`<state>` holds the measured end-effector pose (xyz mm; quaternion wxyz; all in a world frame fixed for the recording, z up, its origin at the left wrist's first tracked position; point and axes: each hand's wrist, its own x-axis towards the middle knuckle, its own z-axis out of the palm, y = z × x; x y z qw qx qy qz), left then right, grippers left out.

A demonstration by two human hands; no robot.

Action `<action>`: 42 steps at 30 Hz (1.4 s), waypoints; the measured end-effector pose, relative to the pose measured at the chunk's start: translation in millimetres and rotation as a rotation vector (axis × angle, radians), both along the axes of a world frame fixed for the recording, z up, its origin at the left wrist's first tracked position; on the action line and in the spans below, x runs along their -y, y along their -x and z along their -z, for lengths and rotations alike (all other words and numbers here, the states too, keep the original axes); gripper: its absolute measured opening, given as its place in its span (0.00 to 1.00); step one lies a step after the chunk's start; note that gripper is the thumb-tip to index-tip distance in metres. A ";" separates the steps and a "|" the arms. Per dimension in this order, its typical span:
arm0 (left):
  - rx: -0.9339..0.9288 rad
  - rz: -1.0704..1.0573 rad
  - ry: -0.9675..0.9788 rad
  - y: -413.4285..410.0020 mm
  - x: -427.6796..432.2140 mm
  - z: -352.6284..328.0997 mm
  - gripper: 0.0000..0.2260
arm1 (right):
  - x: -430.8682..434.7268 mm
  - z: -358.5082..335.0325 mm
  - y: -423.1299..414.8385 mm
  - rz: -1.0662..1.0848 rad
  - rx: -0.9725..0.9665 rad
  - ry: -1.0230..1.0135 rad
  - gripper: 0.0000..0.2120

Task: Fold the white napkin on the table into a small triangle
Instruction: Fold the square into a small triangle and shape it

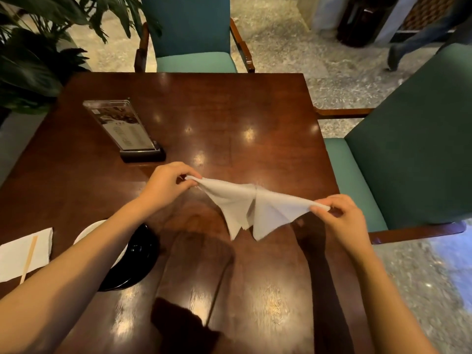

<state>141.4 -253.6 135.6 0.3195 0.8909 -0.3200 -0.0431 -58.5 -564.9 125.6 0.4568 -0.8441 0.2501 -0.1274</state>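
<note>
The white napkin [251,209] hangs in the air above the middle of the dark wooden table [229,111], stretched between both hands. My left hand [166,185] pinches its left corner and my right hand [341,217] pinches its right corner. The napkin is folded, and two pointed flaps droop down toward me between the hands. It looks lifted off the tabletop.
A clear menu stand on a black base [125,129] stands at the left. A black dish and a white plate [132,254] lie under my left forearm, beside another napkin with a wooden stick [24,252]. Green chairs stand at the far side [194,34] and right [408,154]. A person walks past at the upper right.
</note>
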 end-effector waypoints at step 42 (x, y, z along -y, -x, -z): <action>0.178 0.220 -0.027 126.3 37.0 105.7 0.14 | -117.6 90.4 7.5 -0.393 0.022 0.527 0.01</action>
